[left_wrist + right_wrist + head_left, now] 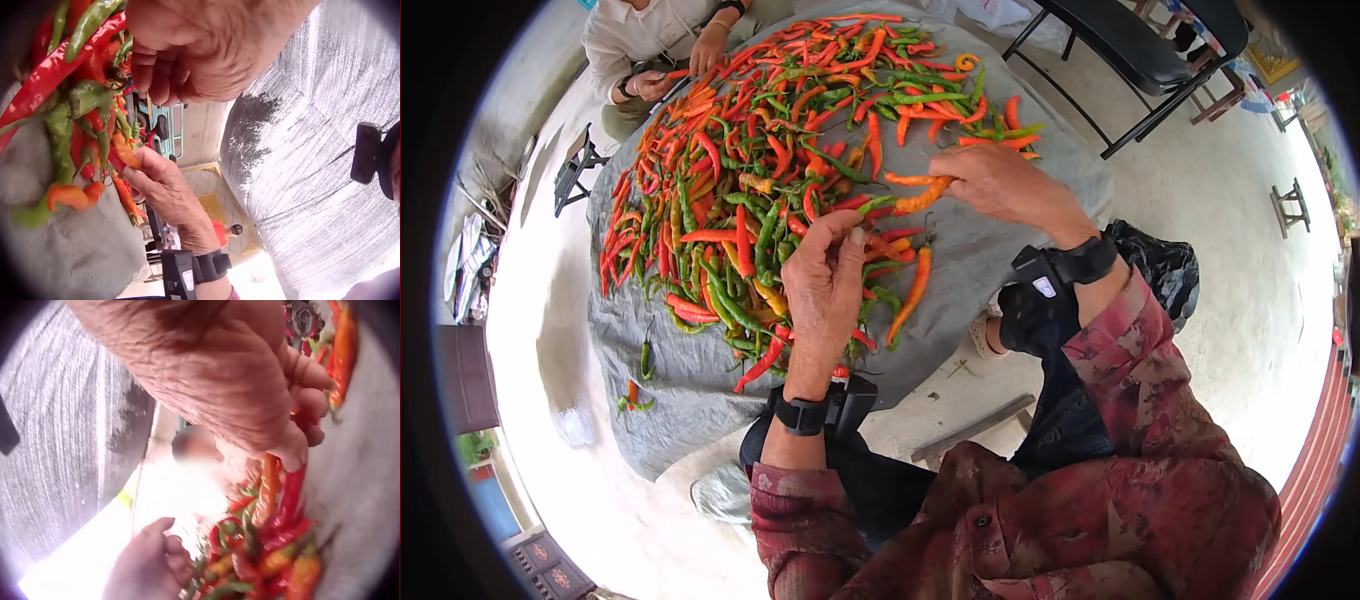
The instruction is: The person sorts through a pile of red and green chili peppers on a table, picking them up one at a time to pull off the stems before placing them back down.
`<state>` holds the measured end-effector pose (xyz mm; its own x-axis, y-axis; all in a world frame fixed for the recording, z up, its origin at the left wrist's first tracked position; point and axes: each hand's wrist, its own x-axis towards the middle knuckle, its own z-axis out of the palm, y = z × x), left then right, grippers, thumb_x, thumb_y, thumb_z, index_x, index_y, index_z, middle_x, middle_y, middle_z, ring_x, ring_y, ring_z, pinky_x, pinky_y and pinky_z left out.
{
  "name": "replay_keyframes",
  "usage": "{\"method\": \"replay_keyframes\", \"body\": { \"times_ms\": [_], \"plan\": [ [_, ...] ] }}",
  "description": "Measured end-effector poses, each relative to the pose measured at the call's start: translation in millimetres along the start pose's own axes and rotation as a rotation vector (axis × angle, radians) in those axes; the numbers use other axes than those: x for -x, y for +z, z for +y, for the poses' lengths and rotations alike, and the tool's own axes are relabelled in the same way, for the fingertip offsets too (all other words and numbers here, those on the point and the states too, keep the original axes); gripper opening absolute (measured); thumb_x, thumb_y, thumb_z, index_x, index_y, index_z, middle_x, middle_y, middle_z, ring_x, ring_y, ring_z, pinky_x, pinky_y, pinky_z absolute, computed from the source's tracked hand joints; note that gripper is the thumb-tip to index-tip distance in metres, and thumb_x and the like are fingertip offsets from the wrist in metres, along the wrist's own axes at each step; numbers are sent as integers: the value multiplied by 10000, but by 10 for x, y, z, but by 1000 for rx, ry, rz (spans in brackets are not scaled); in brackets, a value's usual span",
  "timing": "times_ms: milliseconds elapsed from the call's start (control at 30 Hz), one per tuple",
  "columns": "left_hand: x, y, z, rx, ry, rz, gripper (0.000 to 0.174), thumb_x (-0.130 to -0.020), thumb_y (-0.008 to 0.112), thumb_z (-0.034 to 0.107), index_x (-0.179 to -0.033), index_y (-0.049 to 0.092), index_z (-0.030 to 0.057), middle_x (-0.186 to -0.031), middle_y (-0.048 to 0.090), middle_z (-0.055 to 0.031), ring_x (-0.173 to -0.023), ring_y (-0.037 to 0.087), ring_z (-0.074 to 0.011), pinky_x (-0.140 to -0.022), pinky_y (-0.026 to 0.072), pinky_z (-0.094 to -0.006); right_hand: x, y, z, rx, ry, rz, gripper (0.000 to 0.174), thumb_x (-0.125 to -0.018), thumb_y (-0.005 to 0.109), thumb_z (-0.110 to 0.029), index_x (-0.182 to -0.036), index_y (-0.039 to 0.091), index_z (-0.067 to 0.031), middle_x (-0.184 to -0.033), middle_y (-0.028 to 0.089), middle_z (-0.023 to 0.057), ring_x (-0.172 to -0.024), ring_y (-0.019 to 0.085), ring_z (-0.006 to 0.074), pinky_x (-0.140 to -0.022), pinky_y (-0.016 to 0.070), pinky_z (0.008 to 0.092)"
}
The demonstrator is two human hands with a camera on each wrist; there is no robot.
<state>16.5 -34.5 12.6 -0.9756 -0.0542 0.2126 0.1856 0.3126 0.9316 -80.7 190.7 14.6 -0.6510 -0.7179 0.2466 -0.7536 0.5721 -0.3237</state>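
Note:
My right hand (pixel 1010 188) grips chili peppers over the right part of the heap: a wrinkled orange chili pepper (pixel 922 196) and a red chili pepper (pixel 291 494) poke out from its fingers. To the left, my left hand (pixel 825 280) hovers low over the heap, its fingers loosely bent, fingertips close to a green chili tip. No chili shows in its fingers. Beneath both hands spreads a big heap of red, orange and green chili peppers (pixel 745 240). In the left wrist view, a long glossy red chili (pixel 56 78) lies near the left hand.
A grey cloth (pixel 665 430) covers the round table under the chilies. Across it sits another person (pixel 635 45) whose hands are at the heap's far edge. A black chair (pixel 1135 60) stands at the back right, a small stool (pixel 1290 208) farther right. A black plastic bag (pixel 1160 265) lies beside my right arm.

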Motion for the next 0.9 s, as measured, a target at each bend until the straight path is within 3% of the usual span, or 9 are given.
{"method": "replay_keyframes", "body": {
  "times_ms": [67,200,267,433,700,767,800,867,900],
  "plan": [
    [9,39,-27,-31,21,-27,182,-903,523,89,-1048,568,-11,-835,583,-27,-716,531,-75,-650,448,-214,-3,-157,-25,-207,204,-77,176,-837,549,-151,-970,544,-37,-816,555,111,-740,542,270,-632,420,357],
    [7,185,14,216,-41,-24,202,-892,549,93,-1064,541,-13,-821,582,-16,-692,531,-64,-615,459,-221,-25,-246,-145,-436,221,-68,229,-872,550,-212,-1013,549,-32,-820,575,93,-719,533,207,-649,422,320],
    [-2,223,53,388,-120,-60,231,-892,560,122,-1079,533,-12,-846,579,-10,-707,534,-66,-629,467,-226,-33,-219,-218,-640,216,-253,246,-879,553,-235,-996,542,-19,-753,553,80,-706,522,174,-648,420,312],
    [-75,245,105,730,-271,-71,285,-874,606,229,-1074,559,32,-809,571,14,-665,513,-39,-619,430,-184,-36,-130,-189,-680,123,-339,233,-896,532,-243,-966,542,-21,-732,566,70,-696,538,159,-637,433,301],
    [-95,300,16,743,-251,-8,220,-861,627,218,-988,605,40,-715,561,28,-593,482,-33,-554,386,-170,-16,-205,-186,-728,88,-371,232,-894,535,-244,-938,544,-17,-659,565,48,-597,544,169,-545,438,315],
    [-116,278,31,742,-236,13,217,-861,627,220,-979,608,39,-721,567,24,-586,479,-35,-550,387,-169,-33,-294,-243,-669,370,-391,231,-873,558,-239,-939,545,-18,-643,566,72,-605,557,201,-577,449,336],
    [-133,252,34,732,-269,62,218,-863,625,225,-973,609,37,-723,573,16,-581,476,-36,-550,392,-171,-10,-223,-144,-666,372,-391,231,-873,558,-239,-939,545,-18,-643,566,72,-605,557,201,-577,449,336],
    [-149,201,29,743,-333,126,228,-874,611,243,-968,608,35,-744,601,-10,-575,477,-40,-554,409,-178,82,-23,154,-179,242,49,239,-863,565,-239,-959,570,-20,-652,584,102,-626,580,235,-590,462,325],
    [-151,190,20,748,-333,124,228,-874,611,243,-968,608,35,-744,601,-10,-575,477,-40,-554,409,-178,115,-44,175,-175,244,47,239,-863,565,-239,-959,570,-20,-652,584,102,-626,580,235,-590,462,325]
  ]
}}
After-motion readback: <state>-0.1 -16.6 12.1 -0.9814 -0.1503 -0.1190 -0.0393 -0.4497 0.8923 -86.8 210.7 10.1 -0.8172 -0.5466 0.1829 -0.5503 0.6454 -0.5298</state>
